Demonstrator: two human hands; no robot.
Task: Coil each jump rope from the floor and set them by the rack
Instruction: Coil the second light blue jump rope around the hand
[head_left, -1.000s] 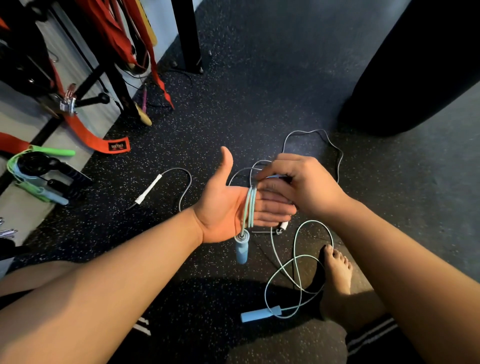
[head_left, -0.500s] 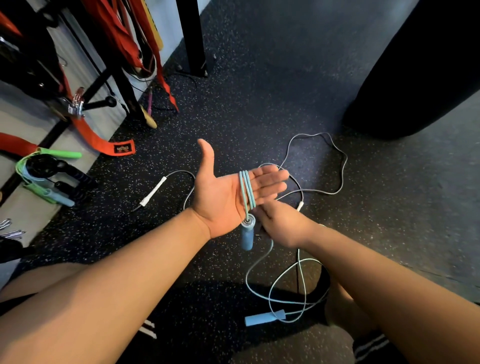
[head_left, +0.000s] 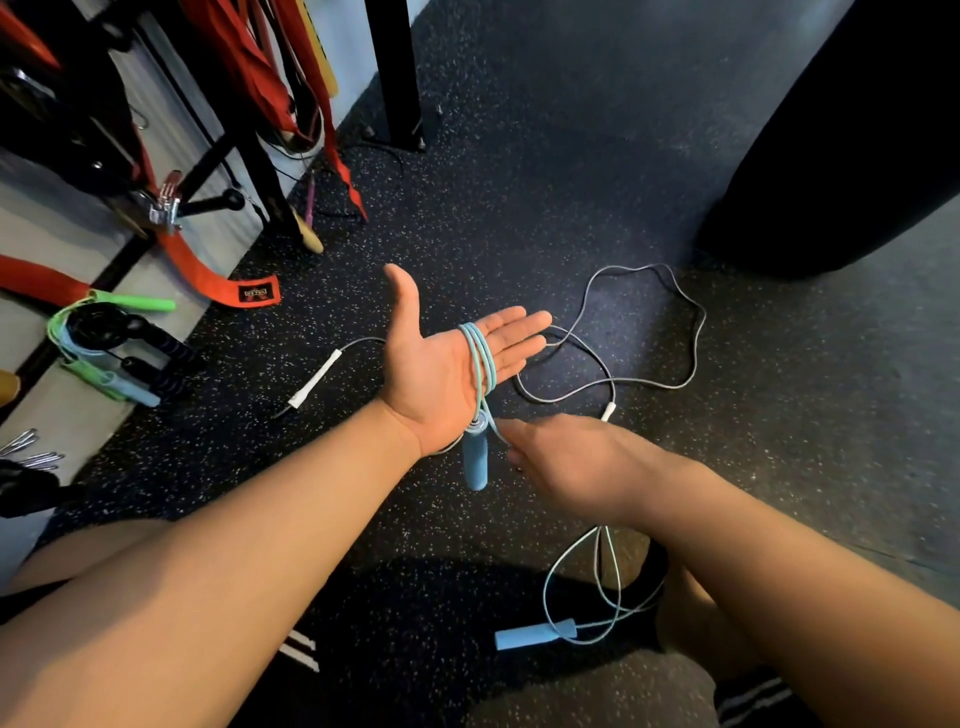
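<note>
Head view, left hand (head_left: 441, 364): palm up, fingers straight, thumb spread; it grips nothing.
Head view, blue jump rope (head_left: 480, 358): several turns of cord are wound across my left fingers near their base. One blue handle (head_left: 475, 457) hangs below the heel of that palm.
Head view, right hand (head_left: 566, 462): back toward the camera, just beside the hanging handle. The cord runs under it. The fingers are hidden and blurred, so I cannot tell whether it grips.
Head view, slack cord: looped on the floor (head_left: 519, 208) beneath my right forearm, ending at the second blue handle (head_left: 535, 634).
Head view, grey jump rope (head_left: 691, 358): uncoiled on the floor beyond my hands, with a white handle (head_left: 314, 378) at left.
Head view, rack (head_left: 392, 67): upper left, well apart from both ropes. Coiled green and blue ropes (head_left: 117, 387) lie near its foot.
</note>
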